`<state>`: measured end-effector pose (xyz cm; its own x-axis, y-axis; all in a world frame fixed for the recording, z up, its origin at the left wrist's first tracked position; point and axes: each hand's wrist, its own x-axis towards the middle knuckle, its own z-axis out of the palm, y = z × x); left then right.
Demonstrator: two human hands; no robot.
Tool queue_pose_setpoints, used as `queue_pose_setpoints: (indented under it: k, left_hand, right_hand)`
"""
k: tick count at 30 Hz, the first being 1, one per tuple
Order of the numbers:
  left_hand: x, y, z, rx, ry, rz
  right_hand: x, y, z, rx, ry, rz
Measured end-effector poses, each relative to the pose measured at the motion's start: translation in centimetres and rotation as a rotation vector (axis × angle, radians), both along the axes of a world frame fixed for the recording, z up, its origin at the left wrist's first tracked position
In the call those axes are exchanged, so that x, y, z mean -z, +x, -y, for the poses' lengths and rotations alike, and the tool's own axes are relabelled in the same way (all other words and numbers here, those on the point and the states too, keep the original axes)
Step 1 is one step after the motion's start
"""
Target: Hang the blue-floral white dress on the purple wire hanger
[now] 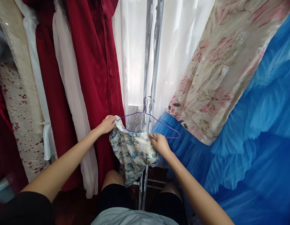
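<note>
- Left hand (107,124): fingers closed on the left end of the top edge of the blue-and-white floral garment (134,148).
- Right hand (160,144): pinching the same edge near its right end.
- Garment hangs between the two hands, in front of the metal rack (147,62); edge dips in the middle, cloth bunches below.
- Purple hanger (145,110): right end sticks out past my right hand, left end meets my left (can't tell on my feed whether it's inside the garment or behind it). Also can't tell if its top is hooked on the rack.
- To handle it well, I'd spread both ends evenly, edge level, and go easy on the hanger; thin wire, probably bends.
- Snag risk, I reckon: blue tulle (243,156) behind the hanger's right end. Red dress (93,78) sits near my left hand.
</note>
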<state>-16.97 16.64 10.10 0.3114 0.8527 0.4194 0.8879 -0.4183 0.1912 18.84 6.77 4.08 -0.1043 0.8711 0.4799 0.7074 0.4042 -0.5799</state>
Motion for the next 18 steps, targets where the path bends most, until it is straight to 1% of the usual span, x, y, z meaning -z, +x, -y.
queue_pose_setpoints:
  k: [4, 6, 8, 9, 11, 13, 14, 16, 18]
  left_hand:
    - [0.6, 0.1, -0.7, 0.019, -0.087, -0.031]
    - [1.0, -0.2, -0.5, 0.028, -0.124, -0.047]
    - [1.0, -0.5, -0.1, 0.022, -0.127, -0.054]
    - [0.8, -0.5, 0.3, 0.021, -0.097, -0.054]
    - [-0.2, 0.0, 1.1, 0.047, 0.030, -0.038]
    - [-1.6, 1.5, 1.8, 0.117, 0.167, 0.022]
    - [-2.4, 2.5, 2.2, 0.157, 0.196, 0.077]
    - [-3.6, 4.8, 2.7, 0.219, 0.165, 0.196]
    - [-4.2, 6.9, 3.1, 0.245, 0.119, 0.293]
  right_hand:
    - [0.3, -0.2, 0.5, 0.055, 0.014, -0.024]
    - [0.5, -0.2, 0.5, 0.038, -0.003, -0.046]
    - [0.6, -0.2, 0.6, 0.009, -0.023, -0.060]
    - [0.6, -0.2, 0.7, 0.000, -0.029, -0.062]
    - [0.5, -0.4, 0.9, -0.001, -0.029, -0.061]
    - [0.3, -0.6, 1.1, -0.005, -0.027, -0.065]
    - [0.2, -0.7, 1.1, -0.017, -0.028, -0.073]
    - [0.0, -0.7, 1.2, -0.062, -0.030, -0.107]
    - [-0.1, -0.4, 1.3, -0.122, -0.032, -0.170]
